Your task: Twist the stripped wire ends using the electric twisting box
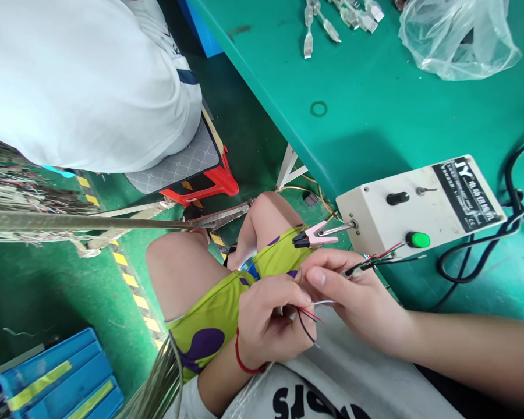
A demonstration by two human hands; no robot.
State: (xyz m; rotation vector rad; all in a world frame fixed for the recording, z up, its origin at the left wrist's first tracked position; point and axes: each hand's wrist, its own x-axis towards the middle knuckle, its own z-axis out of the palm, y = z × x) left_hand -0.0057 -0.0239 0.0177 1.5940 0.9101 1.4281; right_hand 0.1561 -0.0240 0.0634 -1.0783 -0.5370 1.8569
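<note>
My left hand (277, 317), with a red cord at the wrist, is closed around a cable end. Thin red, black and white wires (308, 320) fan out from its fingers. My right hand (353, 288) touches it from the right, thumb and forefinger pinched at a thin greenish wire (301, 276). A second bundle of black, red and green wires (371, 263) sticks out past the right hand's fingers. Just above the hands, a pink and black clip (315, 234) sits on the shaft of a beige control box (419, 203) with a green button.
The green table (367, 110) carries clear USB cable plugs (327, 26), a plastic bag (460, 41) and black cords (510, 203). A co-worker in a white shirt (91, 81) sits at the left on a red stool (213, 180). A blue crate (65, 378) stands on the floor.
</note>
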